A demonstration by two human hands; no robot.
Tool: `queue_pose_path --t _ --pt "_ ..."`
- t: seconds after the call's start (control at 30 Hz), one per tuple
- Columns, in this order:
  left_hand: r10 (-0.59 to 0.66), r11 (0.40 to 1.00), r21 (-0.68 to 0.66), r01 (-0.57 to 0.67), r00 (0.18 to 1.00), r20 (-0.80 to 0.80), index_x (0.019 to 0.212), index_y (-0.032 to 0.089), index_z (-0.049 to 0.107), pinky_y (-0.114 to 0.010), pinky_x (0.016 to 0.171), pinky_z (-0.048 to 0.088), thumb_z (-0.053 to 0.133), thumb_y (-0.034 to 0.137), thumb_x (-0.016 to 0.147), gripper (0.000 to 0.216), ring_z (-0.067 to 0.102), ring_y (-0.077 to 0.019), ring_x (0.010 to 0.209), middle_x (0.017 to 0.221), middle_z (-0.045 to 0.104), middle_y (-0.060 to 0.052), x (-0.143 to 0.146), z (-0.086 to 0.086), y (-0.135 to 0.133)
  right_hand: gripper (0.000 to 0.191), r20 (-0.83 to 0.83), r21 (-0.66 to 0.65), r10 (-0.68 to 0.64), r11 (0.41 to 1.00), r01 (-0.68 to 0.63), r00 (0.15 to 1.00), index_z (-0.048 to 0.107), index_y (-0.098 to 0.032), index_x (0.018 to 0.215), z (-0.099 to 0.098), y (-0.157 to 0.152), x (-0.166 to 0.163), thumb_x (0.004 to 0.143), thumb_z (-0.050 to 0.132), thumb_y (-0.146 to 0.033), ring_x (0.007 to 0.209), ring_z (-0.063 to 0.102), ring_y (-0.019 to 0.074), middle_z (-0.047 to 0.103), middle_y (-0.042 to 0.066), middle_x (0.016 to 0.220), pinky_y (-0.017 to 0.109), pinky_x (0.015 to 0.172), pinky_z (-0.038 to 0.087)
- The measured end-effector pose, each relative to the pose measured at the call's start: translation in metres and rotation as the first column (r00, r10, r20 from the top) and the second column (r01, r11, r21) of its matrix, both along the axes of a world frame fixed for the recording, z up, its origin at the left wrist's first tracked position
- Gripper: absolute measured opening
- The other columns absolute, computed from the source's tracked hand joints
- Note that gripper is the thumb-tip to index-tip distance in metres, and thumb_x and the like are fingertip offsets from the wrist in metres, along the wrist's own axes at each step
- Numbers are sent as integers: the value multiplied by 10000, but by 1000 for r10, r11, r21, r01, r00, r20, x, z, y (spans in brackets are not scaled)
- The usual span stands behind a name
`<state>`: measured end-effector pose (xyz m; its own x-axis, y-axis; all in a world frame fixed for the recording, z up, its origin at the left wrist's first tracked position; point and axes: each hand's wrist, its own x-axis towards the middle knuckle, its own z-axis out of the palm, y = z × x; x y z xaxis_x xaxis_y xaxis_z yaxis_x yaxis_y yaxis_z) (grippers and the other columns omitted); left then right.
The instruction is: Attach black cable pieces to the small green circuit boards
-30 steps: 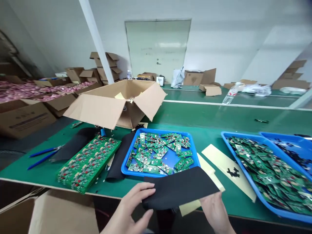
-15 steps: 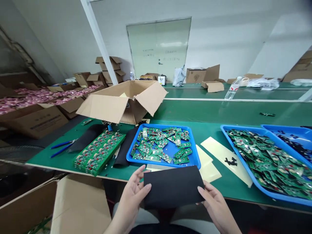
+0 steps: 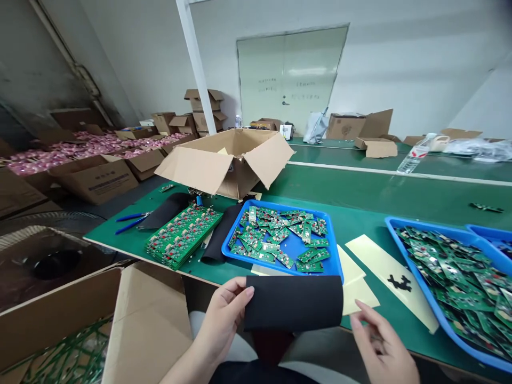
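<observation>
My left hand (image 3: 228, 312) pinches the left edge of a black sheet (image 3: 294, 303), thumb on top. The sheet hangs just in front of the table's near edge, its right side curling down. Off that right side is my right hand (image 3: 382, 341), fingers loosely bent and apart, holding nothing. Beyond the sheet stands a blue tray (image 3: 339, 266) with many small green circuit boards (image 3: 278, 234). Pale yellow backing paper (image 3: 362, 296) lies near my right hand. Another yellow strip (image 3: 376, 256) carries small black cut pieces (image 3: 399, 282).
A stack of green circuit panels (image 3: 184, 234) sits left of the tray, between rolled black sheets (image 3: 222, 240). Blue-handled pliers (image 3: 132, 221) lie further left. An open cardboard box (image 3: 236, 165) stands behind. Another blue tray (image 3: 430, 298) of boards is at right. A carton (image 3: 152, 320) stands below left.
My right hand has let go of the black sheet and moved right. The sheet's right edge now curls. My left hand keeps its hold, while the view has turned left.
</observation>
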<state>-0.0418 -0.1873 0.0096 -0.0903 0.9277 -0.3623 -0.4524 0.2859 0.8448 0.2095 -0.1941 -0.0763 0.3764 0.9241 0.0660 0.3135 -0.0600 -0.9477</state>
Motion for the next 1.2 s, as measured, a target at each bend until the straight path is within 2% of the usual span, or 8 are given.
queue_pose_path --t 0.13,0.3,0.33,0.5,0.77,0.93,1.1,1.2 --pt "-19 1000 7 19 999 -35 692 165 572 -140 443 332 822 370 590 339 453 -49 478 575 546 46 -4 -3 7 214 288 319 -67 947 -30 955 657 -182 960 39 -5 5 823 596 -334 785 653 206 668 96 967 276 647 537" --pt "-157 984 68 163 983 -92 695 157 563 -168 509 369 795 408 615 351 472 -77 559 625 553 26 -1 -5 10 240 586 461 186 724 -513 789 668 -241 1016 81 7 -36 841 559 -117 884 626 225 644 87 938 358 762 533" --pt "-177 978 95 187 979 -106 690 154 567 -175 524 375 790 421 617 355 471 -82 570 622 548 24 0 -5 10 259 620 450 233 676 -583 749 661 -238 1044 85 12 -46 851 550 -107 896 621 227 641 90 942 367 760 533" --pt "-229 941 203 272 950 -214 684 160 574 -203 536 364 734 424 675 308 428 -94 561 594 505 29 5 -6 9 235 621 385 335 658 -648 709 648 -200 1049 88 27 -80 883 524 -89 829 594 200 624 80 890 370 714 513" --pt "-209 916 239 321 893 -398 722 172 595 -213 554 382 639 323 763 162 438 -112 595 640 499 10 9 -20 13 126 492 276 542 645 -712 681 636 -208 974 75 40 -71 901 539 -173 795 590 177 631 49 843 336 697 500" --pt "-220 852 251 460 749 -625 716 170 640 -204 491 361 574 219 788 109 462 -111 557 650 546 -17 11 -21 19 121 352 171 665 646 -744 659 611 -192 811 71 52 -65 901 552 -248 711 572 151 608 20 733 281 632 472" --pt "-251 766 224 602 602 -758 720 184 687 -207 518 379 542 180 812 172 471 -113 549 594 557 -12 10 -21 21 166 339 4 799 527 -850 497 578 -186 773 68 60 -55 918 516 -240 680 560 133 598 9 722 252 602 441" --pt "-296 770 189 609 604 -740 746 177 698 -198 505 391 547 179 803 161 480 -107 530 588 559 -11 11 -25 22 188 349 -15 811 506 -862 470 568 -188 769 64 60 -51 930 478 -223 671 562 133 594 10 714 251 598 448"
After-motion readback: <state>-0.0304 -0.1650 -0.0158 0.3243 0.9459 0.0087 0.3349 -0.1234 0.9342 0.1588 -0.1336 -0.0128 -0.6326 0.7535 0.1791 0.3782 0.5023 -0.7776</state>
